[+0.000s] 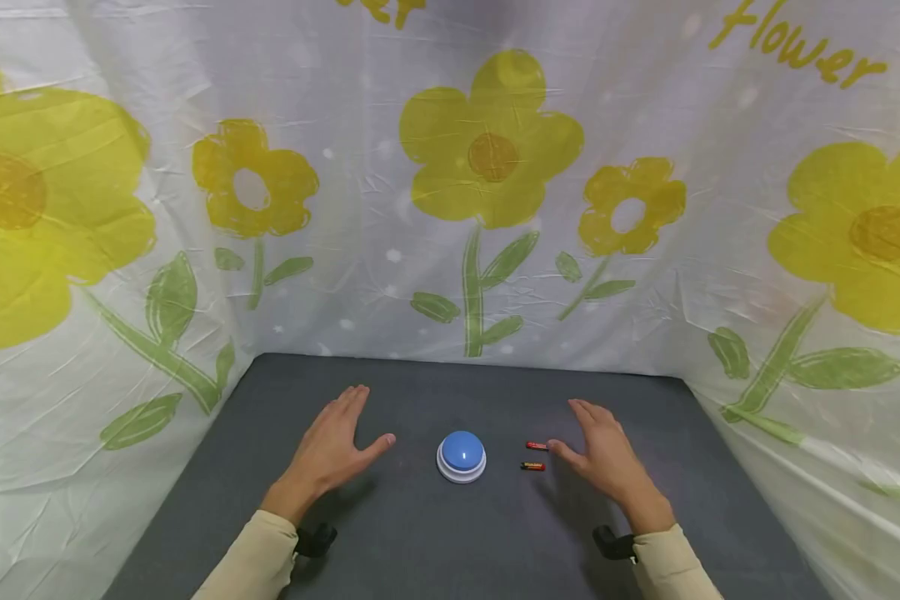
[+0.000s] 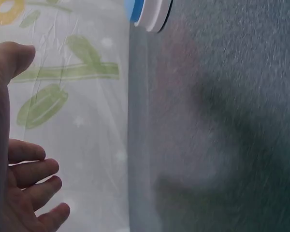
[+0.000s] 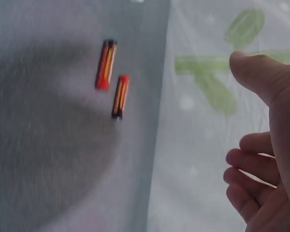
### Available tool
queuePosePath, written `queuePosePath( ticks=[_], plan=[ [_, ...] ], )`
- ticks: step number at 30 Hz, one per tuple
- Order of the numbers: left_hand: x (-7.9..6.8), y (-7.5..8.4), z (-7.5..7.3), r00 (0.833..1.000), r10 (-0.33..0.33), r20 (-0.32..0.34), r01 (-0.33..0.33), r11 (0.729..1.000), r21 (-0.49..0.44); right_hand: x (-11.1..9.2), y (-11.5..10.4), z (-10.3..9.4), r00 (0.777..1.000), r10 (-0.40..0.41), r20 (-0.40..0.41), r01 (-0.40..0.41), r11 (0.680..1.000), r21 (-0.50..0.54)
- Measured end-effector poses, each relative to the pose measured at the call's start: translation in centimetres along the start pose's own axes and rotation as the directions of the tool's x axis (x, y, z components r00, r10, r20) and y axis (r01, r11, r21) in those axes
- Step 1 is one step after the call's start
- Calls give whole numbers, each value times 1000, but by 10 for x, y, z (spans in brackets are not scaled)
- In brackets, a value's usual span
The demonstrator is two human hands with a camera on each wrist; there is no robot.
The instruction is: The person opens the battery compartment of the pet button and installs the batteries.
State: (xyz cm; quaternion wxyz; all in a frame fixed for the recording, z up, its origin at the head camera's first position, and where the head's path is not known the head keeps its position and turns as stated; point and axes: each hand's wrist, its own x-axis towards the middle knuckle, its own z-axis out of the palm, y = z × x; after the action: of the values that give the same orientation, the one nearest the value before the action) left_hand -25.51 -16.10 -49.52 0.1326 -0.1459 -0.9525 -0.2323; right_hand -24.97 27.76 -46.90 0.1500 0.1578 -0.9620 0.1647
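A round push button [image 1: 462, 452] with a blue dome and white base sits on the dark table between the hands; its edge also shows at the top of the left wrist view. My left hand [image 1: 339, 443] is held over the table to the button's left, fingers extended, thumb spread, holding nothing. On the other side, my right hand [image 1: 603, 454] hovers with fingers extended and an empty palm. Nearest to it lie two small red-and-black batteries, a far battery [image 1: 537, 446] partly behind the thumb tip and a near battery [image 1: 533, 467]. In the right wrist view they lie side by side.
The dark grey table [image 1: 435, 542] has its far edge against a white curtain [image 1: 360, 317] printed with yellow flowers, which also rises on the left and right. Black bands circle both wrists below the cream sleeves [image 1: 251, 554].
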Motion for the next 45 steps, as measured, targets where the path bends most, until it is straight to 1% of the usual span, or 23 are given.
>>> queuePosePath(
  ticks=[8, 13, 15, 20, 27, 32, 36, 40, 45],
  plan=[
    [0, 12, 14, 1000, 20, 19, -19, 998, -64, 9, -22, 16, 998, -56, 33, 55, 998, 37],
    [0, 19, 25, 999, 30, 35, -26, 995, -100, 13, -33, 26, 995, -62, 77, 58, 997, 49],
    [1, 21, 30, 998, 37, 44, -32, 994, -105, 15, -36, 32, 994, -65, 83, 61, 997, 54],
    [3, 26, 41, 996, 37, 76, -26, 989, -146, 17, -41, 46, 993, -97, 66, 92, 993, 76],
    [4, 33, 53, 992, 45, 120, -26, 987, -159, 16, -45, 62, 986, -140, 93, 134, 988, 70],
    [5, 38, 62, 989, 52, 138, -26, 983, -184, 16, -52, 69, 980, -182, 83, 175, 981, 87],
    [6, 41, 70, 987, 75, 142, -45, 979, -200, 18, -56, 77, 976, -201, 79, 193, 976, 96],
    [7, 42, 77, 987, 92, 135, -60, 972, -227, 20, -61, 84, 972, -205, 115, 190, 973, 128],
    [10, 46, 83, 982, 93, 167, -55, 973, -223, 20, -64, 91, 964, -208, 165, 186, 973, 136]
  ],
)
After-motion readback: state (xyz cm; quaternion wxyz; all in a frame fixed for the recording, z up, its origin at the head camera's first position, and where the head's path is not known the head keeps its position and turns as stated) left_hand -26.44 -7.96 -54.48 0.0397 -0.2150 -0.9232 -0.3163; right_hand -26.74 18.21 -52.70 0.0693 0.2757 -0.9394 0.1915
